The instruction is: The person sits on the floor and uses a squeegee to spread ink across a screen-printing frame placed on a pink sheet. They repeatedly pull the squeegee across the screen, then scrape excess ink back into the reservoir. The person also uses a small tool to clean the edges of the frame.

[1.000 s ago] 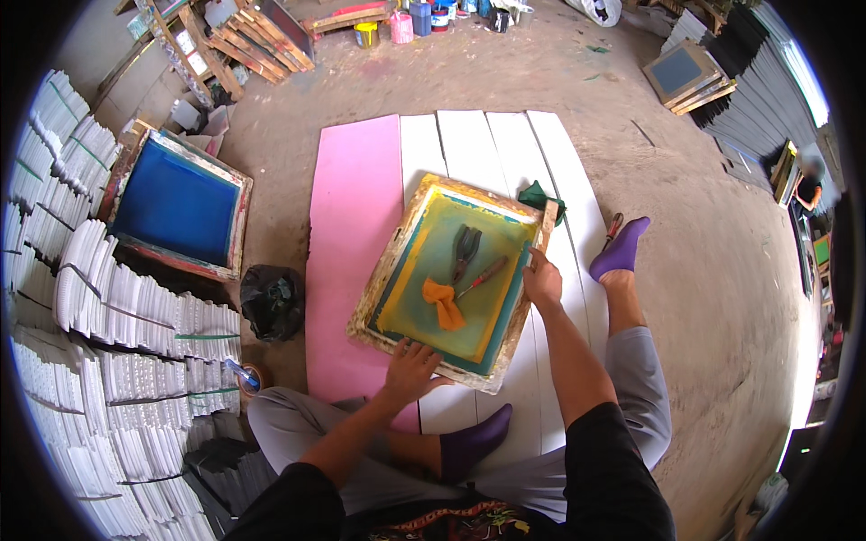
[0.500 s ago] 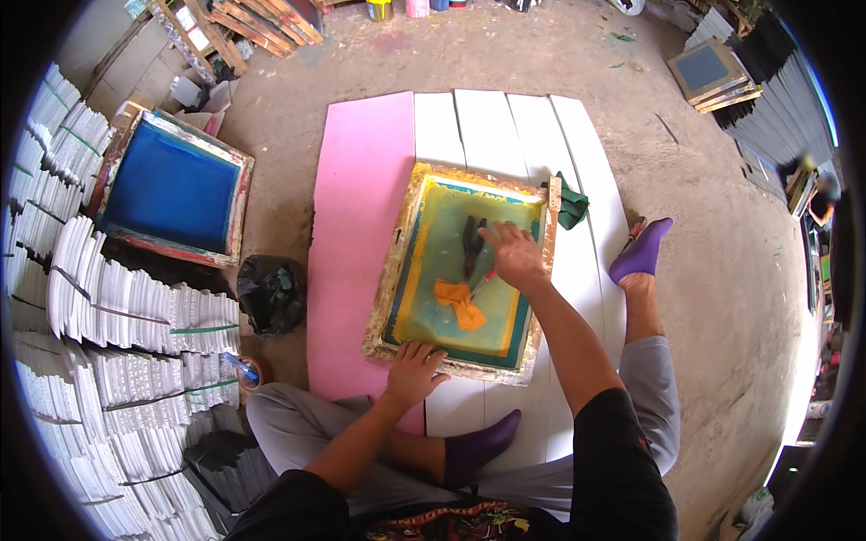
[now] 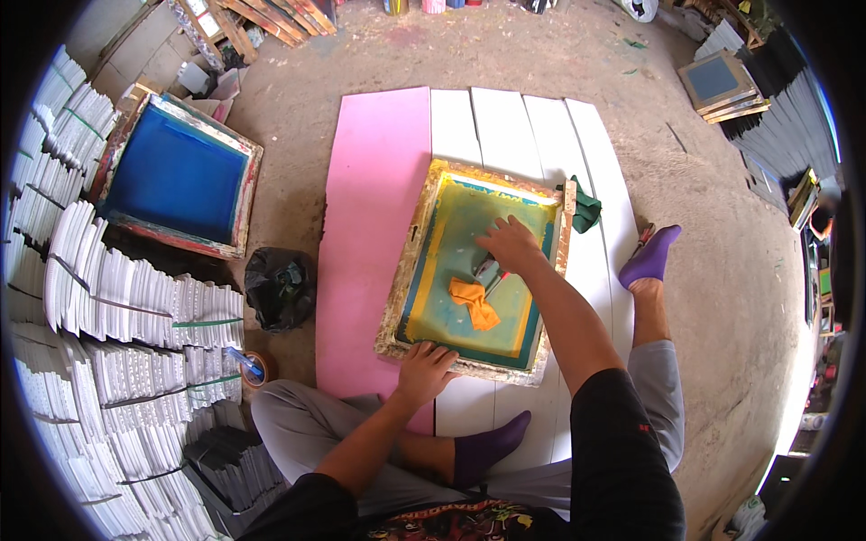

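A wooden-framed printing screen (image 3: 390,320) with greenish-yellow mesh lies in front of me. My left hand (image 3: 426,371) rests on its near rail, fingers laid over the wood. Over the mesh, my right hand (image 3: 512,245) has its fingers curled down around dark pliers (image 3: 484,269). Only the lower end of the pliers shows, since the hand covers the rest. Beside them is a tool's red handle (image 3: 498,281), partly hidden by my wrist. A crumpled orange cloth (image 3: 474,303) sits on the mesh just nearer to me.
Pink and white boards (image 3: 374,225) lie under the screen. A green cloth (image 3: 585,206) is by its far right corner. At left are a blue screen (image 3: 176,176), a black plastic bag (image 3: 279,288) and stacked white sheets (image 3: 135,298). My purple-socked foot (image 3: 651,257) is at right.
My right hand has come down over the pliers, and its fingers have curled in around them. The left hand stays at the near rail. The whole view has shifted slightly.
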A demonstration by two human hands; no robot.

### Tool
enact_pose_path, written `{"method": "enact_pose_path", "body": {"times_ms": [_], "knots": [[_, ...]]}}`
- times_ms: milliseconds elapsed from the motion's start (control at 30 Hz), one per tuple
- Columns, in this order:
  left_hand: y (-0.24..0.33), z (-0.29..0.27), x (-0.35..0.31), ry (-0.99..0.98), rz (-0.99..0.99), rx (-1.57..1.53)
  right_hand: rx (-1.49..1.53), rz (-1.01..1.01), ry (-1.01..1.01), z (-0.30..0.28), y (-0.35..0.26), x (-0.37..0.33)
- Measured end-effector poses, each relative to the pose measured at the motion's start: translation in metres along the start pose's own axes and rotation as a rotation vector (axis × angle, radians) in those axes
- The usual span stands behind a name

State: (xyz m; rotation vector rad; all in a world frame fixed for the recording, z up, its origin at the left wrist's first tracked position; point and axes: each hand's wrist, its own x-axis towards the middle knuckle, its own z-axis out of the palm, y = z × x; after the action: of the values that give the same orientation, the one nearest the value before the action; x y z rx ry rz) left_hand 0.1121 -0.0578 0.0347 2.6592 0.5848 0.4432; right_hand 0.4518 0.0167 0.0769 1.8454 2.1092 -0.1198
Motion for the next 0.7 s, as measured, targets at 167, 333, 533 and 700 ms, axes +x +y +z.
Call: {"method": "enact_pose_path", "body": {"times_ms": [167,333,533,700], "knots": [[0.004,-0.003,0.003,-0.018,-0.006,0.023,0.014,0.098,-0.069,0.0,-0.003,-0.014],[0.011,0.013,0.014,-0.009,-0.033,0.036,0.264,0.425,0.242,-0.008,-0.022,-0.067],[0.027,0.021,0.028,-0.007,-0.074,0.053,1.101,0.74,0.442,-0.011,-0.077,-0.167],[0.027,0.018,0.027,0.025,-0.043,0.033,1.795,0.973,0.456,0.033,-0.144,-0.235]]}}
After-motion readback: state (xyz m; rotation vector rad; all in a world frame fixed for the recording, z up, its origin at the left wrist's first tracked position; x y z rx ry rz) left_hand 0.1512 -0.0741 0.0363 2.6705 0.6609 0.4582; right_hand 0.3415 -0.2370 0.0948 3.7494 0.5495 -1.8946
